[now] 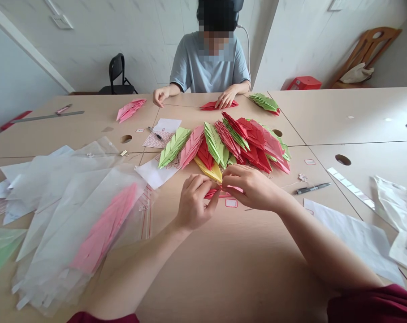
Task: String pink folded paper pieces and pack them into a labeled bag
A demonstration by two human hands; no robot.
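Observation:
My left hand [196, 202] and my right hand [252, 186] meet over the near side of the table. Between them lies a pinkish-red folded paper piece [213, 194], pinched by the fingers of both hands and partly hidden by them. Just beyond my fingertips rests a yellow folded paper piece [208, 169]. Behind it fans out a pile of pleated paper leaves, with a light green leaf [174, 147], a pink leaf [192, 146] and red leaves [255, 134] overlapping. A small red-bordered label [231, 203] lies below my right hand.
Clear plastic sleeves [72, 202], one over pink paper [106, 229], cover the left side. To the right lie a pen [313, 188], a white sheet [351, 233] and a white plastic bag [403, 215]. Opposite, a person [208, 67] touches a red folded paper [208, 106].

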